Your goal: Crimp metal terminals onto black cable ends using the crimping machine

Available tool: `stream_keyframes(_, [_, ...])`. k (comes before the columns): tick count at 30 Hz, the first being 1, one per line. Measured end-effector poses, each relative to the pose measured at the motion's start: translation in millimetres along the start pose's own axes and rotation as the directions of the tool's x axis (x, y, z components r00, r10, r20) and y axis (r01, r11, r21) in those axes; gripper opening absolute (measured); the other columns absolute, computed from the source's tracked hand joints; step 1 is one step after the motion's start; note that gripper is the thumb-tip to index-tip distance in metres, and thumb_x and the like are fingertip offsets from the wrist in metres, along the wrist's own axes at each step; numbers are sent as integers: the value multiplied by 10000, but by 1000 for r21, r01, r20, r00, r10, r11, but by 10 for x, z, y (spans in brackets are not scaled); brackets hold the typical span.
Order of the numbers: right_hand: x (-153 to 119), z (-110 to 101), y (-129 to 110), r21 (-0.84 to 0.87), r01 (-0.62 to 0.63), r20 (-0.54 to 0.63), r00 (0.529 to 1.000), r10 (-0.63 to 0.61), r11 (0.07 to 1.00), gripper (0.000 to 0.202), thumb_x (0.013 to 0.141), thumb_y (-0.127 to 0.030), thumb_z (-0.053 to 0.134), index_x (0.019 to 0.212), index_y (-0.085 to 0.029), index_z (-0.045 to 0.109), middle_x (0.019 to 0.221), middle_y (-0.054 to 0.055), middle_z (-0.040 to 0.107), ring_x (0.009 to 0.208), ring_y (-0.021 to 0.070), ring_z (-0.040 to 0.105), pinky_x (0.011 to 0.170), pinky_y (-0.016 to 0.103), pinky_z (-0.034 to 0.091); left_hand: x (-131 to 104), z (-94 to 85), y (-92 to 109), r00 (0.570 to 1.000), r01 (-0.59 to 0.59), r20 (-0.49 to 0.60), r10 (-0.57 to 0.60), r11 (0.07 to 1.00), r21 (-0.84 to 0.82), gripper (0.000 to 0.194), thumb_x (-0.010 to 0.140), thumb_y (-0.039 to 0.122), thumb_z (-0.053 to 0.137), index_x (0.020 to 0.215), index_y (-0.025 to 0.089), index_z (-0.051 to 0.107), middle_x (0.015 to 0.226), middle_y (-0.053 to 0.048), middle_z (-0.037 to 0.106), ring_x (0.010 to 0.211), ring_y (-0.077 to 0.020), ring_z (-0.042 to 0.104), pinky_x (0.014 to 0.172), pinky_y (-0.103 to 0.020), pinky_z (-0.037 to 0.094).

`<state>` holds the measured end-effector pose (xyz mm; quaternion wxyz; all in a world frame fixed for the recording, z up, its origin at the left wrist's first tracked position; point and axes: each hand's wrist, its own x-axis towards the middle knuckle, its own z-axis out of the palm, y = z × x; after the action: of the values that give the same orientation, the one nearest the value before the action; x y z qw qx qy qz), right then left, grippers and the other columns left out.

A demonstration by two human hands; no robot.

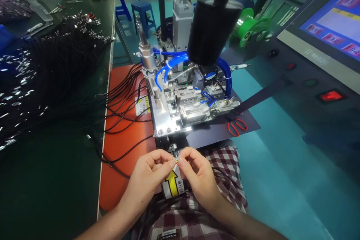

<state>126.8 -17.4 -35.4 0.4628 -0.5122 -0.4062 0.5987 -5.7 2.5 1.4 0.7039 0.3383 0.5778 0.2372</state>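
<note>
My left hand (153, 172) and my right hand (198, 174) meet in front of the machine, thumbs and forefingers pinched. Between the fingertips show tiny coloured wire ends (177, 161), with bits of red and pale colour; most of them is hidden by the fingers. A black cable (119, 172) runs from the left toward my left wrist and passes out of sight behind it. Just beyond the fingertips sits a small dark metal fixture (172, 149) at the machine's front. Below the hands is a white label with a yellow arrow (173, 185).
The machine (168, 120) carries metal slides and blue air hoses (176, 61). Black cables (123, 118) cross an orange board (112, 191) from a large cable pile (64, 56). Red-handled scissors (237, 127) lie at right. A control panel (309, 67) overhangs the right; a green spool (249, 26) stands behind.
</note>
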Motion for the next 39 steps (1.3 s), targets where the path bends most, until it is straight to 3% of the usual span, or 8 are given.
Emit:
stream_keyframes(8, [31,-59,-36,-10,-50,11,999,50,999,122,807,-265,575,745,-163,556,653,-21,494,557,97,429,517,222,363,8,-16,-38,999,-54,-6,54,998,32,281,741,422,635,718,155,553,449,102,291,387,-28,208,356,-149,163])
stream_keyframes(23, [1,-20,-12,10,-34,24,999,33,999,145,840,-282,531,744,-176,509,608,-46,443,542,91,403,522,216,347,5,-11,-62,999,-50,-15,50,999,2,262,753,404,626,709,160,543,441,101,308,382,-32,213,351,-147,167])
stream_keyframes(30, [7,-6,-19,70,-86,20,996,85,994,172,815,-312,554,727,-172,509,559,-54,446,510,88,396,492,206,336,-1,-2,-50,998,-66,-13,66,998,8,267,763,406,621,706,158,541,438,101,319,378,-29,219,349,-140,169])
stream_keyframes(39, [-22,4,-64,28,-113,-27,993,114,993,160,804,-282,554,701,-165,520,553,-53,449,509,87,404,497,208,340,-28,39,-31,995,-99,-37,97,992,-83,227,766,343,642,693,151,544,438,113,297,387,-14,197,364,-109,215])
